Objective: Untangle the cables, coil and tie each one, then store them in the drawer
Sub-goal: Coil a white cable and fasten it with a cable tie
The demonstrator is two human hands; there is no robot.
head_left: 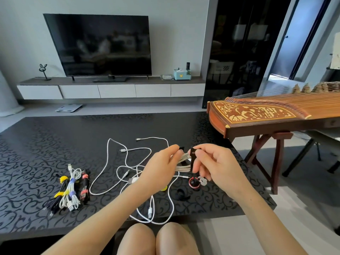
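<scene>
From my feed, both hands are up over the middle of the tabletop [36, 153], right of centre in the frame. The left hand [163, 168] grips a coiled pale cable [184, 155], fingers curled round the loops. The right hand [217, 162] pinches a black strap [192, 159] that stands across the coil. I read this as the tying step for this cable, not yet closed.

Three tied bundles lie side by side at lower left: a black bundle [58, 195] with yellow ties, a white bundle [71, 194] with blue and yellow ties, and a dark bundle [84, 188] with pink ties. So three are coiled and tied, a fourth is in hand.

At centre, loose white cables [117, 162] sprawl in overlapping loops, one trailing to the near edge. I cannot tell how many there are. Spare ties [194, 183] sit just below the right hand.

Nothing is stored yet. The only drawers I see are in the low cabinet [117, 91] under the television, well apart, all closed. I'd put the task near halfway.
</scene>
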